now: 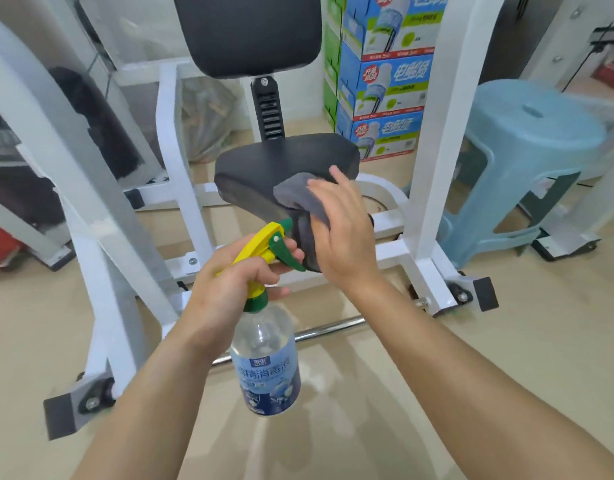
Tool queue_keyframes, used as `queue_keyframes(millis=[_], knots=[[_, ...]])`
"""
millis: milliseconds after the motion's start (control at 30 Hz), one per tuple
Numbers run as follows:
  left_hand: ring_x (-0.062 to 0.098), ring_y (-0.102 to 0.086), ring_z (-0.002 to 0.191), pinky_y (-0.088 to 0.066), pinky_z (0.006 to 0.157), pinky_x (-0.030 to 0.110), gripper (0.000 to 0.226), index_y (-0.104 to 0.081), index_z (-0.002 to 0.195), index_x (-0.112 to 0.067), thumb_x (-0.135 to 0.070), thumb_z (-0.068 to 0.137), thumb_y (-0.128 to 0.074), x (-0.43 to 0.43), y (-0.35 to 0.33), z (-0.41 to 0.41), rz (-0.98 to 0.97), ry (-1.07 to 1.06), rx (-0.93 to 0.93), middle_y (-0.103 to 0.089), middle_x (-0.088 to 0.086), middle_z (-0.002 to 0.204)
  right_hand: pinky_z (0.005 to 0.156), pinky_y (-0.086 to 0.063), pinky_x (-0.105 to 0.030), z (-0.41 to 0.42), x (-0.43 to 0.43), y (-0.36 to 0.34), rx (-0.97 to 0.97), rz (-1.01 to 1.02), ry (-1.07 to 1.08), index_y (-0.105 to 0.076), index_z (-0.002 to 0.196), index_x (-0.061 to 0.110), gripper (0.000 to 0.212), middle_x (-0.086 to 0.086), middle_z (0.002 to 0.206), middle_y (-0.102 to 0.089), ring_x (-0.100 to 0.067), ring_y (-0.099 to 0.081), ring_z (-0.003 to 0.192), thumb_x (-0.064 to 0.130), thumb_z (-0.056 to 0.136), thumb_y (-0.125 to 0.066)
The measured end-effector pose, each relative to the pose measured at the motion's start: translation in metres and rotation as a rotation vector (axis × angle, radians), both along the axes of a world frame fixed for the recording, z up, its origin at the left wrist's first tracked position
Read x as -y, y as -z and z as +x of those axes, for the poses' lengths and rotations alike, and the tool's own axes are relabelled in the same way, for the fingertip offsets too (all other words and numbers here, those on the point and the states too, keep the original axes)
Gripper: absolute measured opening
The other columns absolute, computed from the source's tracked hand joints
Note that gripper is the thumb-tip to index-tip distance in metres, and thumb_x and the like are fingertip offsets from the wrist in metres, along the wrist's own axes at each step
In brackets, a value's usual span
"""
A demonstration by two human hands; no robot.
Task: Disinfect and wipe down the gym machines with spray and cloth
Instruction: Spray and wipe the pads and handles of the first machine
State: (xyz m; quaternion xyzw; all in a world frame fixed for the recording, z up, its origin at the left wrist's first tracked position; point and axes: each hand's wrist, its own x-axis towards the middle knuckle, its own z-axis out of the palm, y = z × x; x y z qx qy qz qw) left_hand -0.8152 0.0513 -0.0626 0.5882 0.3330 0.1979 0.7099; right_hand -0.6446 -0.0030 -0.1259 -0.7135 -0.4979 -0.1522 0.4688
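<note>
The white machine (181,140) is holding its black seat (264,164) just ahead. The left hand (229,285) is gripping the spray bottle (267,368), nozzle aiming at the seat's front edge, where the nearer right hand (343,230) is pressing the grey cloth (295,192), fingers flat.

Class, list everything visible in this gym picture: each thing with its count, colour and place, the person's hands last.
seat pad: 1, black, centre, on the frame
back pad: 1, black, top centre, above the seat
machine frame: 1, white, around the seat
cloth: 1, grey, on seat pad's front right edge
spray bottle: 1, clear, yellow-green trigger, lower centre
cartons: 3 visible, blue-green, stacked behind right
stool: 1, light blue, right
left hand: 1, grips spray bottle
right hand: 1, presses cloth
</note>
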Motion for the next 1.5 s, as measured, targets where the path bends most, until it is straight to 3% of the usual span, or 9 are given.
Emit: queue_keyframes(millis=[67,133,233,300,467,700,867,1033,1500], knots=[[0.03,-0.075,0.106,-0.057,0.077,0.038,0.041,-0.078,0.098,-0.01,0.003,0.069,-0.052,0.0,-0.006,0.001,-0.009,-0.023,-0.016,-0.078,0.012,0.102,0.114,-0.034,-0.047,0.008,0.002,0.007,0.289,-0.059,-0.071,-0.066,0.123,0.003,0.04,-0.011,0.131,-0.065,-0.034,-0.049,0.133,0.01,0.088,-0.049],[0.029,-0.076,0.103,-0.058,0.081,0.04,0.04,-0.077,0.095,-0.01,0.01,0.075,-0.049,0.003,-0.013,0.004,0.001,-0.026,-0.049,-0.078,0.011,0.099,0.114,-0.033,-0.043,0.023,-0.003,-0.003,0.298,-0.085,-0.086,-0.068,0.12,0.004,0.038,-0.01,0.127,-0.067,-0.031,-0.054,0.128,0.011,0.089,-0.048],[0.025,-0.077,0.098,-0.058,0.084,0.041,0.042,-0.075,0.099,-0.007,0.015,0.08,-0.044,0.009,-0.021,0.012,0.026,-0.031,-0.092,-0.079,0.012,0.1,0.106,-0.042,-0.039,0.042,-0.011,-0.019,-0.189,-0.086,-0.086,-0.068,0.112,0.005,0.031,-0.01,0.113,-0.07,-0.027,-0.062,0.112,0.017,0.1,-0.042],[0.025,-0.077,0.101,-0.056,0.081,0.038,0.042,-0.074,0.106,-0.005,0.013,0.08,-0.045,0.014,-0.027,0.019,0.036,-0.032,-0.113,-0.079,0.013,0.106,0.083,-0.05,-0.034,0.054,-0.011,-0.021,-0.466,-0.05,-0.051,-0.066,0.103,0.009,0.028,-0.004,0.097,-0.069,-0.018,-0.061,0.092,0.024,0.103,-0.041],[0.023,-0.076,0.105,-0.053,0.073,0.03,0.042,-0.074,0.109,-0.009,0.007,0.081,-0.048,0.033,-0.033,0.037,-0.029,-0.092,-0.137,-0.08,0.011,0.106,0.069,-0.039,-0.01,0.059,-0.001,-0.012,-0.808,0.082,0.203,-0.063,0.116,0.015,0.028,0.009,0.095,-0.06,-0.009,-0.055,0.087,0.026,0.107,-0.039],[0.015,-0.076,0.104,-0.057,0.066,0.025,0.035,-0.075,0.104,-0.012,0.006,0.085,-0.052,0.067,-0.027,0.08,-0.038,-0.23,-0.182,-0.081,0.004,0.103,0.092,-0.056,-0.042,0.095,0.015,-0.018,-1.244,0.292,0.266,-0.062,0.121,0.018,0.042,-0.005,0.113,-0.07,-0.026,-0.067,0.105,0.046,0.102,-0.037],[0.023,-0.07,0.11,-0.055,0.065,0.024,0.02,-0.073,0.098,-0.015,-0.005,0.093,-0.056,0.087,-0.016,0.113,0.016,-0.335,-0.225,-0.075,0.009,0.114,0.084,-0.06,-0.05,0.142,0.022,0.001,-1.267,0.275,0.251,-0.062,0.108,0.026,0.049,-0.003,0.103,-0.073,-0.027,-0.071,0.095,0.06,0.086,-0.035],[0.016,-0.061,0.089,-0.056,0.07,0.027,0.013,-0.066,0.101,-0.006,-0.009,0.097,-0.055,0.099,-0.009,0.142,0.089,-0.433,-0.235,-0.063,0.005,0.096,0.094,-0.055,-0.044,0.135,0.037,-0.024,-1.25,0.118,0.188,-0.061,0.118,0.013,0.04,-0.007,0.11,-0.069,-0.027,-0.066,0.103,0.041,0.103,-0.037],[0.019,-0.054,0.08,-0.056,0.097,0.052,0.014,-0.058,0.11,-0.012,-0.022,0.101,-0.055,0.132,-0.005,0.189,0.142,-0.597,-0.376,-0.056,0.001,0.084,0.078,-0.049,-0.031,0.165,0.06,-0.02,-1.185,-0.001,0.029,-0.06,0.107,0.013,0.033,-0.004,0.094,-0.065,-0.022,-0.063,0.092,0.036,0.107,-0.036]])
